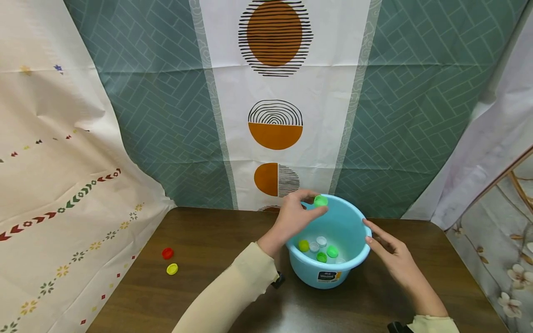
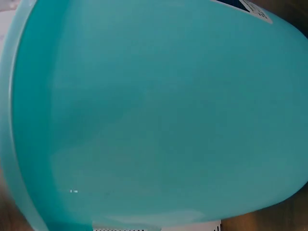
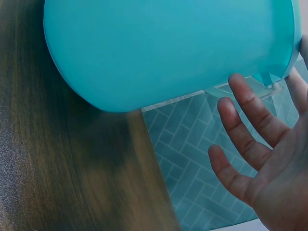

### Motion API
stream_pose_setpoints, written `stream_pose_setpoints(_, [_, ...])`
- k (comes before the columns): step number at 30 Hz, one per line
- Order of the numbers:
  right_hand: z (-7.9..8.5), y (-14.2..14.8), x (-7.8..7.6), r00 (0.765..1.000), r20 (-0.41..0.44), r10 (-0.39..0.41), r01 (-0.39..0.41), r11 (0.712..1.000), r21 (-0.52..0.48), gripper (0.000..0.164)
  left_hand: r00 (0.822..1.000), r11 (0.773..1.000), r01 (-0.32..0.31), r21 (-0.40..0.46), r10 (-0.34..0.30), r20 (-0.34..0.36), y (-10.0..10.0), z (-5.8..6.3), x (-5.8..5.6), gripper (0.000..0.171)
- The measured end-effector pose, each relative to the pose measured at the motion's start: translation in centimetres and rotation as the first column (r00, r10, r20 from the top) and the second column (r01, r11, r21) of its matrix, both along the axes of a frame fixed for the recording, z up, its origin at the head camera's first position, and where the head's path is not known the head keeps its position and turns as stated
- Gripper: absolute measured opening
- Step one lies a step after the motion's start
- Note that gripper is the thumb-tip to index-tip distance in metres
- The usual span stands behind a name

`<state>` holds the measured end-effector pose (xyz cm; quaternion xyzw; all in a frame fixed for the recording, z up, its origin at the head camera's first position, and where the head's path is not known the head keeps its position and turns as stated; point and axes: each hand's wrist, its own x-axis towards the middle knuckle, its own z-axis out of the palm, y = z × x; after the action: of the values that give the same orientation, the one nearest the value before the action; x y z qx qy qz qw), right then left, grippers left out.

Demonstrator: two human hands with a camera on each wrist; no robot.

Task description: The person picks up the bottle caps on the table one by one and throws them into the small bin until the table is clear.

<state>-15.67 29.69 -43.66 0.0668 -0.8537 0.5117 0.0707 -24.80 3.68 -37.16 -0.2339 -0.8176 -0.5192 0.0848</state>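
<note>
My left hand pinches a light green bottle cap between thumb and fingers, above the left side of a light blue plastic basin. Inside the basin lie several caps: a yellow-green cap, green ones such as this green cap, and clear ones like this clear cap. At the basin's right rim, my right hand touches with thumb and forefinger. Its other fingers spread loosely beside the outer wall in the right wrist view. Only the basin's wall fills the left wrist view.
Toward the left of the brown wooden table lie a red cap and a yellow cap. A patterned green and white curtain hangs behind the table. Pale cloth hangs along the left side.
</note>
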Motion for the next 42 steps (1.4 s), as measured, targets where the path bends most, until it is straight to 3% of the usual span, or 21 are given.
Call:
stream_pose_setpoints(12, [0.0, 0.0, -0.2, 1.000, 0.001, -0.001, 0.001, 1.000, 0.003, 0.046, 1.000, 0.999, 0.025, -0.037, -0.025, 0.004, 1.5, -0.1, 0.1, 0.035])
stream_pose_setpoints(23, [0.0, 0.1, -0.2, 1.000, 0.001, -0.003, 0.003, 1.000, 0.015, 0.045, 1.000, 0.996, 0.002, -0.086, -0.002, -0.008, 1.8, 0.1, 0.3, 0.048])
stream_pose_setpoints(42, [-0.1, 0.0, -0.2, 1.000, -0.009, -0.005, 0.005, 1.000, 0.007, 0.045, 0.999, 0.999, -0.008, -0.032, 0.009, 0.032, 1.0, 0.4, 0.5, 0.041])
